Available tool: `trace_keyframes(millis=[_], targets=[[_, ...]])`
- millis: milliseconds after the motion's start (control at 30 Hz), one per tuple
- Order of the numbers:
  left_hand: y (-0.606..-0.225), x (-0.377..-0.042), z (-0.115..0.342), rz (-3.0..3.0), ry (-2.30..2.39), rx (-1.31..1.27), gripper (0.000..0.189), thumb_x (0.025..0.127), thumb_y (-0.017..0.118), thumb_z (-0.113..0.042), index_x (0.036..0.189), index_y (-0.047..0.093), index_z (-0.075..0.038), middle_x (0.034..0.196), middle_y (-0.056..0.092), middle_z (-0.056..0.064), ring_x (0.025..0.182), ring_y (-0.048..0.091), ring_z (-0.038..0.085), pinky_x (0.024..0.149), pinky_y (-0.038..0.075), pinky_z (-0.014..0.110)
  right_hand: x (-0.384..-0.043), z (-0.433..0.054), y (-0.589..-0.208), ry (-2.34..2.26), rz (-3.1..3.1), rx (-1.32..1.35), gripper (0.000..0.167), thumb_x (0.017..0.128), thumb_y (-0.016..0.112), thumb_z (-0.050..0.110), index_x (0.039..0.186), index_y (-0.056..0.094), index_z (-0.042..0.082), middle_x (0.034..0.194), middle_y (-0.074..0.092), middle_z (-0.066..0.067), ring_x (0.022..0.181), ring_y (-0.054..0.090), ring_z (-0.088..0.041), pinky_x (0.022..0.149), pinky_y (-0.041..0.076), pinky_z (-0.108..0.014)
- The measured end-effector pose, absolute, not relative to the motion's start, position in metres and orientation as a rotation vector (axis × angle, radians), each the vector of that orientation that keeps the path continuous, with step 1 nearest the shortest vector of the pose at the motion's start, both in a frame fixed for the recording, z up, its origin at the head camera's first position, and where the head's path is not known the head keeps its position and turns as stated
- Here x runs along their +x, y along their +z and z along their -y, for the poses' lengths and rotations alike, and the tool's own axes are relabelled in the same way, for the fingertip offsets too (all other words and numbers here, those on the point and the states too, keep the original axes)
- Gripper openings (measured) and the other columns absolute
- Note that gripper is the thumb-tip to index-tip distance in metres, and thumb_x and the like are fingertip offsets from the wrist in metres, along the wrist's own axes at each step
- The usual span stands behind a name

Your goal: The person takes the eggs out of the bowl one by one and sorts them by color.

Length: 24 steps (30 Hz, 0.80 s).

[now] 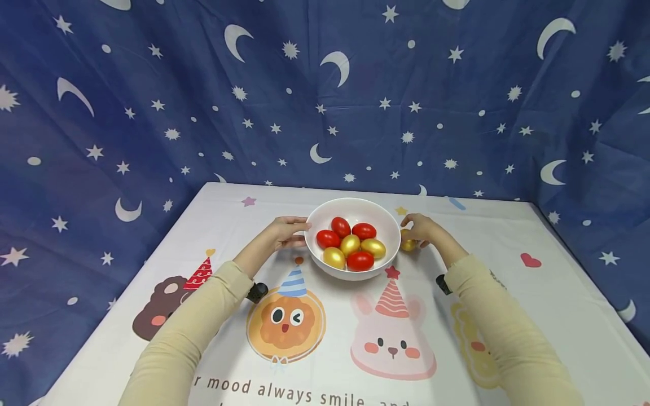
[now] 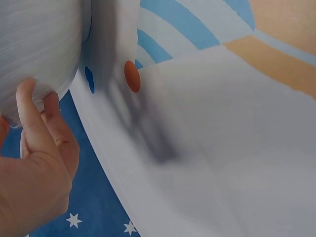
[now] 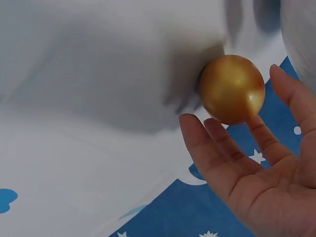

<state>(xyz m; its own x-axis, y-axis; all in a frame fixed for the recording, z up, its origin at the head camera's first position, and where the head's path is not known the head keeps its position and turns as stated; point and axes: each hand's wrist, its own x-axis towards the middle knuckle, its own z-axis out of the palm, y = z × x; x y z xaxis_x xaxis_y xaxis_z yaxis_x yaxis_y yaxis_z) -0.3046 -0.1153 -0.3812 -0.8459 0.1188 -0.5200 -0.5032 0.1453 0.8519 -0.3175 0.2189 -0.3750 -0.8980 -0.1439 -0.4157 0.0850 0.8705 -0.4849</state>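
A white bowl (image 1: 325,269) stands on the table, holding several red eggs (image 1: 360,261) and three gold eggs (image 1: 333,257). My left hand (image 1: 288,232) is at the bowl's left side, holding it by the rim. In the left wrist view, fingers (image 2: 33,118) lie against the bowl's outer wall. On the other side, my right hand (image 1: 425,230) is around another gold egg (image 3: 232,90) just right of the bowl. Its fingers are spread and only lightly bent, fingertips right at the egg; one finger (image 3: 286,84) stands apart, between egg and bowl.
A white tablecloth (image 1: 304,389) printed with cartoon figures and lettering covers the table. Behind it hangs a dark blue curtain (image 1: 284,146) with moons and stars. A black wrist device (image 1: 257,292) shows under the left sleeve, and another (image 1: 443,284) beside the right sleeve.
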Motion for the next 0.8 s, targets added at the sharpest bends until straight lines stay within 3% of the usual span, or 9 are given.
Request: trace_keyframes(millis=[167,367,467,633,800], targets=[[-0.3813,-0.3061,0.1154,-1.956,1.752,-0.375,0.048,0.092,0.062,-0.016,0.138,0.049,-0.012,0.137,0.05,0.014,0.094,0.063,0.02,0.062,0.061,0.02,-0.3173,-0.2171,-0.373,-0.665,-2.605,-0.05,0.053,0.087,0.062,0.018,0.132,0.043,-0.002,0.131,0.044,-0.028,0.099,0.054,-0.031,0.083,0.06,-0.046],[-0.3818,-0.3066,0.1147,-1.959,1.75,-0.374,0.048,0.092,0.062,-0.016,0.138,0.049,-0.013,0.137,0.05,0.014,0.091,0.063,0.019,0.063,0.061,0.019,-0.3188,-0.2162,-0.3784,-0.674,-2.619,-0.069,0.046,0.085,0.064,0.013,0.125,0.049,-0.004,0.116,0.051,-0.026,0.076,0.057,-0.02,0.071,0.063,-0.036],[-0.3817,-0.3054,0.1143,-1.961,1.742,-0.37,0.049,0.092,0.062,-0.016,0.138,0.048,-0.013,0.138,0.049,0.014,0.092,0.063,0.019,0.07,0.061,0.022,-0.3176,-0.2173,-0.3784,-0.672,-2.622,-0.07,0.044,0.084,0.065,0.011,0.121,0.05,-0.006,0.121,0.048,-0.028,0.068,0.057,-0.017,0.065,0.063,-0.031],[-0.3805,-0.3033,0.1151,-1.966,1.736,-0.373,0.048,0.092,0.061,-0.016,0.139,0.048,-0.013,0.138,0.049,0.013,0.09,0.063,0.018,0.083,0.058,0.028,-0.3165,-0.2181,-0.3777,-0.668,-2.604,-0.048,0.047,0.083,0.066,0.013,0.122,0.049,-0.006,0.124,0.047,-0.028,0.07,0.056,-0.017,0.066,0.062,-0.03],[-0.3794,-0.3029,0.1146,-1.967,1.741,-0.373,0.048,0.092,0.061,-0.015,0.138,0.049,-0.013,0.137,0.05,0.014,0.082,0.063,0.015,0.08,0.058,0.028,-0.3167,-0.2148,-0.3778,-0.677,-2.597,-0.036,0.046,0.084,0.064,0.011,0.123,0.046,-0.004,0.121,0.048,-0.026,0.072,0.055,-0.019,0.071,0.063,-0.035]])
